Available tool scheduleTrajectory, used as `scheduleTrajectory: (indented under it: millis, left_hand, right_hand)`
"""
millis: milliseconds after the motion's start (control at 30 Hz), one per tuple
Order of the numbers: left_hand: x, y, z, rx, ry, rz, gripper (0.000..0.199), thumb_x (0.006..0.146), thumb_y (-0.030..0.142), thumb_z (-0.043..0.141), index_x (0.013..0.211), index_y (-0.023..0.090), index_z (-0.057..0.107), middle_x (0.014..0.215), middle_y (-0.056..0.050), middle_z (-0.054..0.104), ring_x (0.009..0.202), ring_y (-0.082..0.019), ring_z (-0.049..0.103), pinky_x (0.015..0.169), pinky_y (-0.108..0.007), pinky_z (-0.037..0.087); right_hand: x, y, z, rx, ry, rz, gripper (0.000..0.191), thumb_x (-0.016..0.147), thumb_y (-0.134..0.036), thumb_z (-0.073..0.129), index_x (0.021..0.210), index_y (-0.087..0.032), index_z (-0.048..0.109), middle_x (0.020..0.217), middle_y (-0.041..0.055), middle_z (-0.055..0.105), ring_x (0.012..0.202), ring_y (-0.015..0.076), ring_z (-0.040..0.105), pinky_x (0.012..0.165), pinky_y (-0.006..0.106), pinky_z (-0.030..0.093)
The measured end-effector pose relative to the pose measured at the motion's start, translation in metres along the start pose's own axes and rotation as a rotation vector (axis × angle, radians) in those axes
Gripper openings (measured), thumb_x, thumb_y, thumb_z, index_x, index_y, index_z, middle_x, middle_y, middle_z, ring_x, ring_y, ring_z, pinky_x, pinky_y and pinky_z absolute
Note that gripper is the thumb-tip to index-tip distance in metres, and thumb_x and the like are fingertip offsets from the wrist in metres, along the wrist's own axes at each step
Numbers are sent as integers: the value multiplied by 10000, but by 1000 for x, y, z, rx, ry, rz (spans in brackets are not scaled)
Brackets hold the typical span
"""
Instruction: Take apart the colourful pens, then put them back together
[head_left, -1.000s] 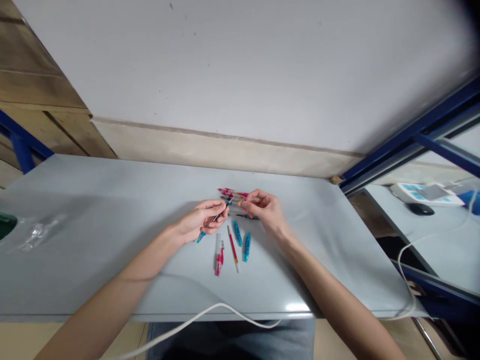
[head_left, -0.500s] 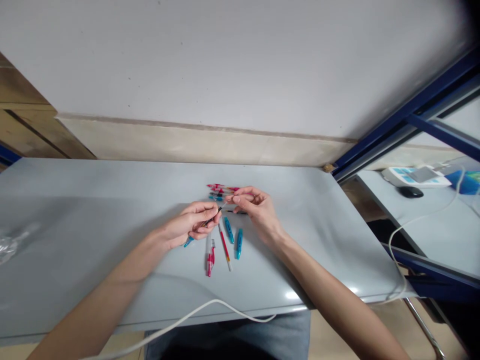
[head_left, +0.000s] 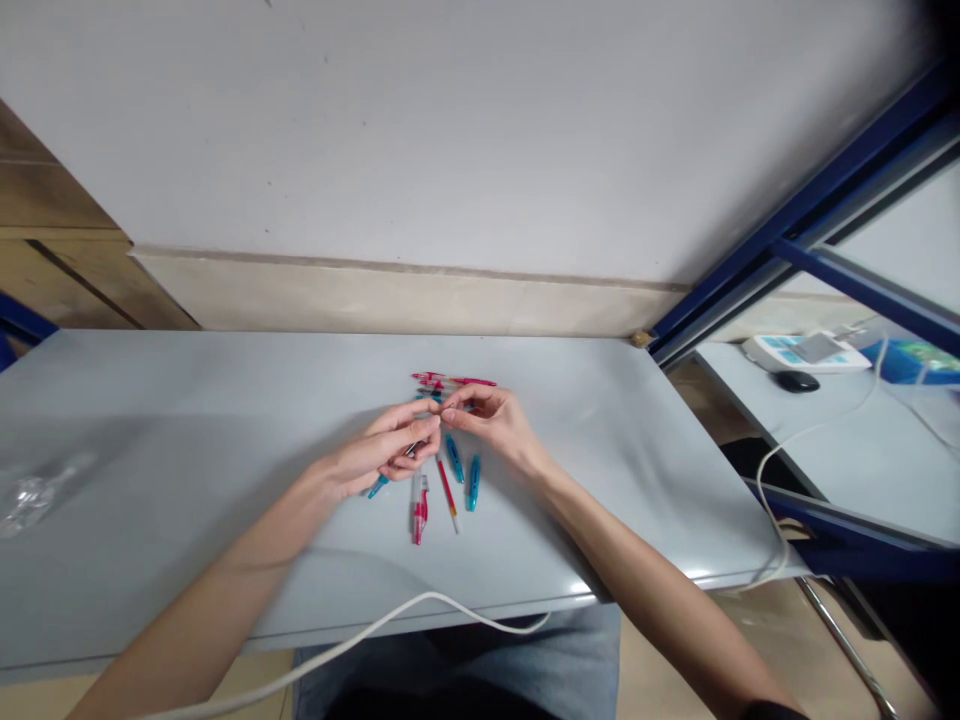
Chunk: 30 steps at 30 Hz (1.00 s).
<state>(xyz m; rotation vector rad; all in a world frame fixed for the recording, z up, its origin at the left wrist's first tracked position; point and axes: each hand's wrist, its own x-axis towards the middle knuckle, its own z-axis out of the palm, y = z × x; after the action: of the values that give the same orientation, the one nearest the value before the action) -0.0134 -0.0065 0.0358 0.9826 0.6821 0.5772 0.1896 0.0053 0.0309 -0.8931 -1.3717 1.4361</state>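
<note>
My left hand (head_left: 390,445) grips a slim pen (head_left: 379,486), and its teal end sticks out below the fingers. My right hand (head_left: 484,415) pinches the pen's upper end, which is hidden where the fingertips of both hands meet. Behind the hands lie several red and teal pens (head_left: 450,381). Below them, on the grey tabletop (head_left: 600,480), are two teal pen pieces (head_left: 454,458) (head_left: 474,482), a thin red refill (head_left: 448,493), and a clear barrel with a red part (head_left: 418,508).
A white cable (head_left: 360,635) runs along the table's front edge. A crumpled clear plastic bag (head_left: 34,505) lies at the left. To the right, past a blue metal frame (head_left: 795,260), a second table holds a computer mouse (head_left: 796,381) and a white device (head_left: 799,351).
My hands have drawn closer, and the right fingertips now meet the left ones around the pen's upper end. The view has shifted slightly.
</note>
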Motion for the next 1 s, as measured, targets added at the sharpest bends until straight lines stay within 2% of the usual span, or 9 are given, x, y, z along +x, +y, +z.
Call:
scheduleTrajectory:
  millis: [167, 267, 400, 500, 600, 633, 800, 867, 1000]
  left_hand:
    - [-2, 0, -4, 68, -23, -59, 362, 964, 569, 585, 941, 220, 492, 614, 99, 295, 432, -31, 144, 375, -150, 89]
    - [-3, 2, -10, 144, 9, -37, 386, 941, 578, 619, 893, 217, 491, 587, 111, 220, 428, -35, 115, 377, -160, 76]
    - [-4, 7, -16, 239, 73, 34, 409, 917, 586, 649, 859, 202, 522, 587, 111, 190, 444, -37, 92, 395, -175, 69]
    - [-5, 10, -18, 345, 106, 61, 414, 934, 611, 601, 946, 197, 591, 582, 106, 213, 447, -49, 110, 409, -187, 82]
    - [-3, 8, -19, 497, 147, 137, 424, 941, 592, 590, 1035, 184, 660, 574, 84, 303, 465, -70, 218, 430, -190, 173]
    - [-2, 6, -19, 546, 165, 185, 418, 937, 579, 598, 1012, 175, 679, 581, 69, 348, 485, -80, 268, 448, -192, 217]
    - [5, -4, -15, 793, 253, 375, 350, 984, 468, 539, 859, 169, 670, 698, 2, 550, 616, -123, 447, 573, -214, 351]
    - [7, -7, -13, 939, 305, 416, 332, 1012, 402, 493, 816, 179, 643, 716, 0, 579, 650, -132, 488, 618, -220, 374]
    - [9, -14, -12, 1186, 416, 531, 290, 1029, 323, 460, 850, 206, 656, 744, -8, 639, 675, -148, 571, 676, -241, 433]
  right_hand:
    - [-1, -5, 3, -137, -112, -43, 313, 752, -475, 847, 818, -188, 745, 737, 6, 692, 699, 145, 605, 706, 294, 500]
    - [-1, -6, 12, -249, -92, -123, 302, 782, -475, 825, 773, -189, 730, 714, 2, 675, 676, 144, 572, 664, 286, 465]
    - [-4, -5, 18, -317, -58, -187, 251, 826, -440, 790, 815, -192, 752, 837, 30, 707, 801, 166, 615, 729, 297, 485]
    - [-17, -5, 8, -282, -124, -108, 284, 862, -424, 752, 1041, -206, 778, 911, 34, 698, 846, 173, 624, 745, 305, 510]
    - [-39, -8, -12, -294, -135, -19, 511, 906, -374, 712, 1395, -254, 626, 910, 24, 682, 840, 178, 636, 736, 319, 533]
    - [-47, -9, -19, -362, -138, -28, 551, 901, -357, 724, 1431, -284, 591, 929, 24, 673, 854, 182, 637, 721, 317, 533]
    - [-76, -12, -36, -776, -384, -184, 300, 908, -249, 741, 1204, -297, 742, 1226, 92, 592, 1159, 241, 571, 1024, 430, 491]
    - [-80, -8, -34, -889, -418, -244, 207, 954, -198, 663, 1130, -252, 758, 1210, 108, 588, 1152, 246, 549, 1008, 421, 495]
    - [-72, -2, -33, -994, -470, -372, 222, 1013, -164, 530, 1042, -195, 748, 1075, 111, 631, 999, 234, 555, 883, 391, 503]
